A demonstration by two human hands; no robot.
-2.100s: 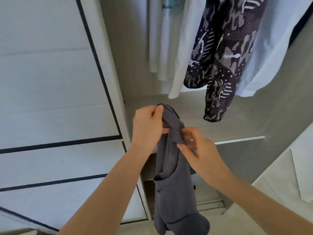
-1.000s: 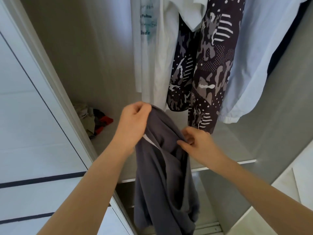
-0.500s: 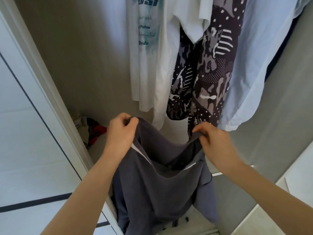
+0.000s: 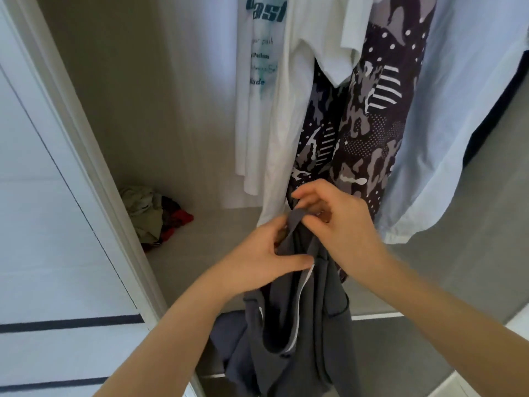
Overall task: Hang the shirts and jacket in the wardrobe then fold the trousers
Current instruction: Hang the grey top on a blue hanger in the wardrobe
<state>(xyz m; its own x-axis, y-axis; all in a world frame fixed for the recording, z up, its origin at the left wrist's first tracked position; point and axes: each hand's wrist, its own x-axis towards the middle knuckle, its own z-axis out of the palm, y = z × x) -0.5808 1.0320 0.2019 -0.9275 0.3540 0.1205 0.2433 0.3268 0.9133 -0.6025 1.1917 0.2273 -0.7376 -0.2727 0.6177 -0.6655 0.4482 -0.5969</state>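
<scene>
I hold dark grey trousers point(image 4: 289, 339) up in front of the open wardrobe. My left hand point(image 4: 266, 259) pinches the waistband from the left, thumb laid across the fabric. My right hand point(image 4: 340, 224) pinches the top edge of the same waistband from the right, touching the left hand. The trouser legs hang down below my wrists. Behind them hang a white printed T-shirt point(image 4: 260, 90), a dark patterned shirt point(image 4: 369, 127) and a light blue shirt point(image 4: 458, 110).
The wardrobe shelf point(image 4: 211, 253) runs under the hanging clothes. A crumpled pile of clothes point(image 4: 157, 216) lies in its back left corner. The white door frame point(image 4: 86, 167) stands at the left, with a panelled door beside it.
My hands, spread apart with the waistband stretched open half a second ago, have come together, and the trousers now hang bunched and narrow.
</scene>
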